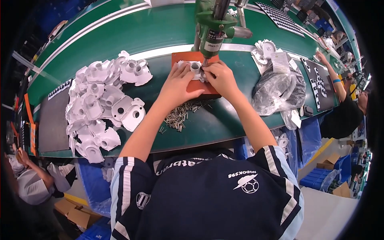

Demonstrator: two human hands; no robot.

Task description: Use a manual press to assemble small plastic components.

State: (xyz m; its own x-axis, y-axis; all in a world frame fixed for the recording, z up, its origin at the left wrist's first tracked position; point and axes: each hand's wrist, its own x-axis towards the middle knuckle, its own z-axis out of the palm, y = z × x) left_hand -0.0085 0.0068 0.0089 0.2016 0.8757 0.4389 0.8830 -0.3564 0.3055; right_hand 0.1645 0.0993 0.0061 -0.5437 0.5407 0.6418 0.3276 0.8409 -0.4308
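The person wears a dark navy short-sleeved jersey (pixel 208 200); white stripes run down each shoulder, pale blue panels edge the sleeves; a white ball emblem and a small round crest mark the chest; both forearms are bare.

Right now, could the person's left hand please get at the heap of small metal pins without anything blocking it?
Probably yes. The left hand rests on the white part under the press, and the metal pins lie on bare green table just nearer the body, with nothing between.
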